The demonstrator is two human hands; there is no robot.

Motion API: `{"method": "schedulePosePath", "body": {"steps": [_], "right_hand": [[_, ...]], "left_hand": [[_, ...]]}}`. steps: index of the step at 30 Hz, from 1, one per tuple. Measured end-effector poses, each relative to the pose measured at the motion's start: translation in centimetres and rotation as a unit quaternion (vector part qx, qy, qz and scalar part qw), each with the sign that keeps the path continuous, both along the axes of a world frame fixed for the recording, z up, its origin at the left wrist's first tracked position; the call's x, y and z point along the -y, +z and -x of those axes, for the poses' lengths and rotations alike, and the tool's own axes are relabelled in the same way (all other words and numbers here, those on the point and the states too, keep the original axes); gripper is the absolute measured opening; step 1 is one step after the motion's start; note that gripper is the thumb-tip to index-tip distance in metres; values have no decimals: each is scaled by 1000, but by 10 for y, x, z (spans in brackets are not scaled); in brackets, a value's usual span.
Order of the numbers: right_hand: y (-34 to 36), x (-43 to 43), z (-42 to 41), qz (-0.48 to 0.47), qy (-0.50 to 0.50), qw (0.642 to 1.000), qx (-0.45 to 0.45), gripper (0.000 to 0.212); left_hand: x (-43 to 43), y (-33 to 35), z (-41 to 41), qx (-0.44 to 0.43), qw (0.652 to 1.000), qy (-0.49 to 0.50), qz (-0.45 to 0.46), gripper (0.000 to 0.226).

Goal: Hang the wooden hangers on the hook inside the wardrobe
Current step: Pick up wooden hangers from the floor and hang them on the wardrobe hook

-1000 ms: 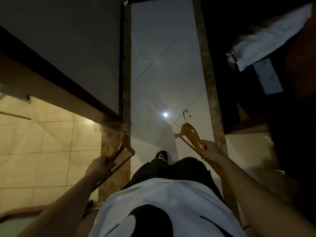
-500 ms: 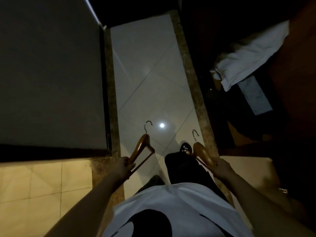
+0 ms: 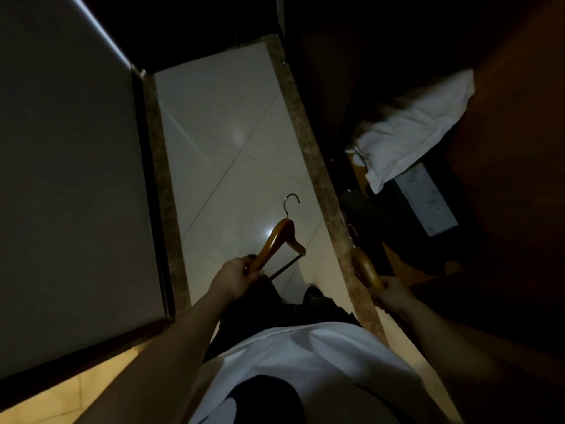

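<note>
Two smooth, curved, orange-brown wooden hangers show, one per hand. The left hand grips the first wooden hanger by one shoulder; its thin dark crossbar and silver wire hook point toward twelve o'clock over the glossy white floor tiles. The right hand closes round the second hanger (mostly shadowed) at three o'clock, over the speckled stone border strip. A crumpled white cloth lies at two o'clock. No writing is legible.

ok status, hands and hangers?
Left hand shut on left hanger. Right hand shut on right hanger. Neither hung; hook not in view. Path ahead dark.
</note>
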State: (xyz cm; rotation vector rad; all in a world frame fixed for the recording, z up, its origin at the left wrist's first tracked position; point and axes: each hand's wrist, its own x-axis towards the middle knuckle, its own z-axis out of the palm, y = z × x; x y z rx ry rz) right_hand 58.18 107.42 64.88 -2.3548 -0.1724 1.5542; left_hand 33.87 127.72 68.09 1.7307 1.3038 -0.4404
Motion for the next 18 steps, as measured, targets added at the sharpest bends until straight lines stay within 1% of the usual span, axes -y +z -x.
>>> {"method": "schedulePosePath", "body": {"steps": [4,6,9,11,14,15,16,17,18], "right_hand": [[-36,-46,-18,-11,-35,999,-5,39],[-17,-84,-13,-29,-49,998,-10,35],[14,-139,-4,-46,-80,996,0,28],[23,-166,-1,-60,-90,994,10,28],[23,-193,0,-63,-94,993,22,31],[27,-200,1,-56,-98,993,18,28],[30,-204,3,-56,-102,993,20,19],[35,-208,6,-55,-115,992,24,5],[35,-209,7,-53,-115,991,40,8]], "left_hand": [[-59,-9,2,-19,999,44,25,29],[-92,-11,-1,-18,997,65,25,30],[-147,-5,-12,6,997,78,20,22],[-184,1,-20,14,997,67,18,19],[-237,5,-39,21,999,40,18,23],[-251,6,-48,19,999,27,19,23],[-262,6,-59,17,1000,9,19,23],[-271,6,-71,18,1000,-10,18,23],[-278,7,-83,19,999,-32,17,24]]}}
